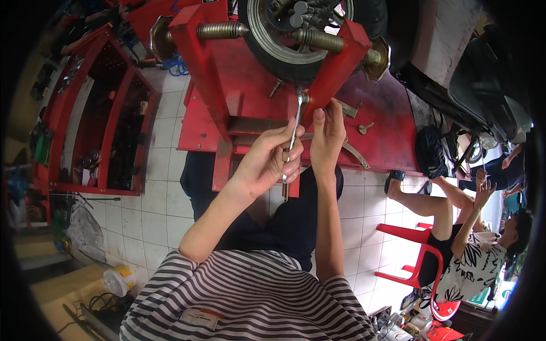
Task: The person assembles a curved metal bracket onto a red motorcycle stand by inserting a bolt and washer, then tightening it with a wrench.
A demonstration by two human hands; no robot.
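In the head view, a slim metal wrench (293, 132) is held at the centre of the frame, its long axis running nearly upright, from the left hand (272, 161) up to a bolt at the lower edge of a red clamp arm (335, 65). The left hand is closed around the lower half of the wrench shaft, fingers curled tight. The right hand (328, 132) is set just to the right of the wrench, its fingers pressed flat against the red clamp arm, thumb raised; nothing is seen gripped in it. The wrench head lies above both hands, and the right hand is the nearer to it. Above, a black tyre with a metal rim (296, 31) is seated between two red arms fitted with threaded rods (222, 29). A red metal stand (250, 85) is seen beneath. At the upper left a red tool shelf (108, 113) is seen on a white tiled floor (153, 210). At the lower right a seated person (472, 250) on a red plastic chair (421, 256) is visible.
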